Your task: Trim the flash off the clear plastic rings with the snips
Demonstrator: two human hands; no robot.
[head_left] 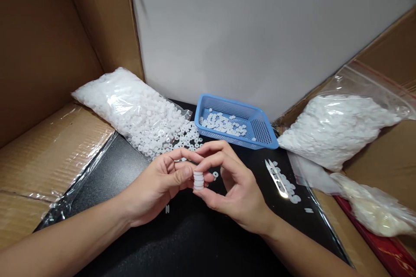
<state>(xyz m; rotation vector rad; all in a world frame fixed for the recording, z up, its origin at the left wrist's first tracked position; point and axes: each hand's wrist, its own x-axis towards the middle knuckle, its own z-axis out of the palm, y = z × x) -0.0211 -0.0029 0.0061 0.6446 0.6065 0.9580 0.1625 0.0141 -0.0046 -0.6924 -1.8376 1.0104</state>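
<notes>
Both hands meet over the black table (182,233). A small stack of white plastic rings (198,180) is pinched between the fingertips of my left hand (159,186) and my right hand (227,186). My left thumb presses its side; my right thumb and forefinger close round it from above and below. Just behind the hands, loose white rings (190,138) spill from an open clear bag (130,108). A blue plastic basket (260,132) with several white rings in it stands behind my right hand.
Metal thread snips (276,177) lie right of my right hand among a few white pieces. A second clear bag of white parts (338,127) rests on cardboard at right, another bag (373,210) below it. Cardboard walls (48,52) flank the table; a grey panel stands behind.
</notes>
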